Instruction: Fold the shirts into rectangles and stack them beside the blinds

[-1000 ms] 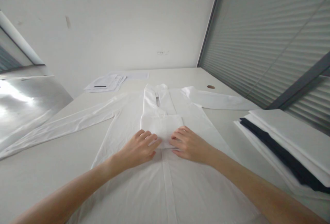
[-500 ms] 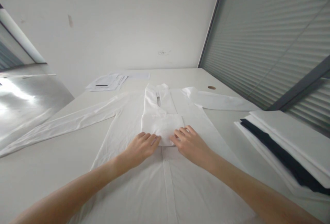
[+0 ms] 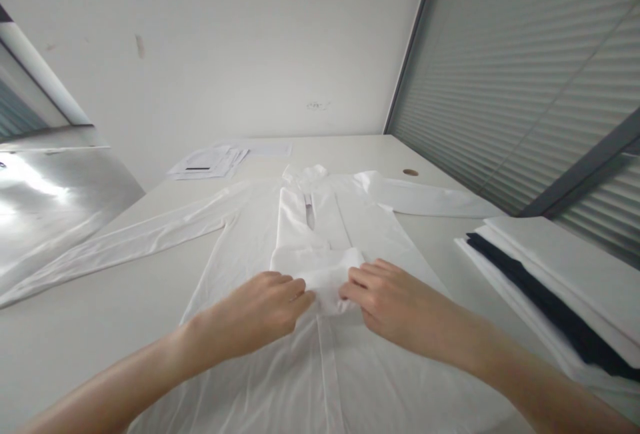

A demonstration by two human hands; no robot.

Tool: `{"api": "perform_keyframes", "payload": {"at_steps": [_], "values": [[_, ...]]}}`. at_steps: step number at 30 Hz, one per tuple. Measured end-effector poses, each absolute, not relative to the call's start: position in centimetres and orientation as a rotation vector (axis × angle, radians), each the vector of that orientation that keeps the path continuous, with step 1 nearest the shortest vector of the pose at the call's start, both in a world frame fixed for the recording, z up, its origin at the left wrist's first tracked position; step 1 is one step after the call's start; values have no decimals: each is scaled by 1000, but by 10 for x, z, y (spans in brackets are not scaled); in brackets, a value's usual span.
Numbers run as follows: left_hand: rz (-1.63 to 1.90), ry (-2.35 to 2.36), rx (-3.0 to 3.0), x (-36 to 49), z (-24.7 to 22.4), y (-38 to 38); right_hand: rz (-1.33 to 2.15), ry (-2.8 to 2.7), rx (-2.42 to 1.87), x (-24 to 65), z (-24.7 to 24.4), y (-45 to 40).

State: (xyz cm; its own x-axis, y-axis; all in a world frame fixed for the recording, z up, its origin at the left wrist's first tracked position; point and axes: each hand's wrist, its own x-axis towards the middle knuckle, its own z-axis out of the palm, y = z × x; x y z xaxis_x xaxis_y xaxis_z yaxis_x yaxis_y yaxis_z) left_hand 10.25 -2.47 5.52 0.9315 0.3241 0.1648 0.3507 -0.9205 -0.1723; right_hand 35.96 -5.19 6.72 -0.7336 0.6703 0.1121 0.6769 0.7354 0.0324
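A long-sleeved white shirt (image 3: 240,267) lies spread on the white table, its collar (image 3: 313,173) away from me and its sleeves stretched to both sides. Over its middle is a narrow, layered white cloth panel (image 3: 315,261); whether it is part of the shirt or a separate piece, I cannot tell. My left hand (image 3: 273,304) is closed on the near left edge of this panel. At the near right edge, my right hand (image 3: 387,294) pinches the same cloth, its fingers curled. A small label (image 3: 308,201) shows in the gap below the collar.
To the right sits a stack of folded white and dark cloths (image 3: 555,287). Papers (image 3: 215,159) lie at the back left of the table. A round hole (image 3: 411,173) is in the tabletop at the back right. Window blinds (image 3: 510,74) run along the right side.
Both hands have moved toward me, drawing the cloth panel with them. Its near edge sits lower on the shirt, and its far end has slid away from the collar.
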Motion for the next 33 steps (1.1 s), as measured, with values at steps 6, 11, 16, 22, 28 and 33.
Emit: {"api": "perform_keyframes", "payload": {"at_steps": [6,11,16,22,28,33], "values": [[-60,-613,-3081,110,48,-34,377,-2921,-1190,357,55,-59],[-452,-772,-3080,117,23,-15,645,-2821,-1227,358,53,-42],[-445,-965,-3056,117,-14,-2,863,-2742,-1182,363,44,-25],[-390,-988,-3079,117,-21,-3,803,-2590,-1324,358,37,17],[-389,-998,-3075,118,-18,-3,359,-2423,-1562,343,20,118],[-387,-1033,-3072,119,-17,-4,149,-2400,-1622,325,11,189]]}}
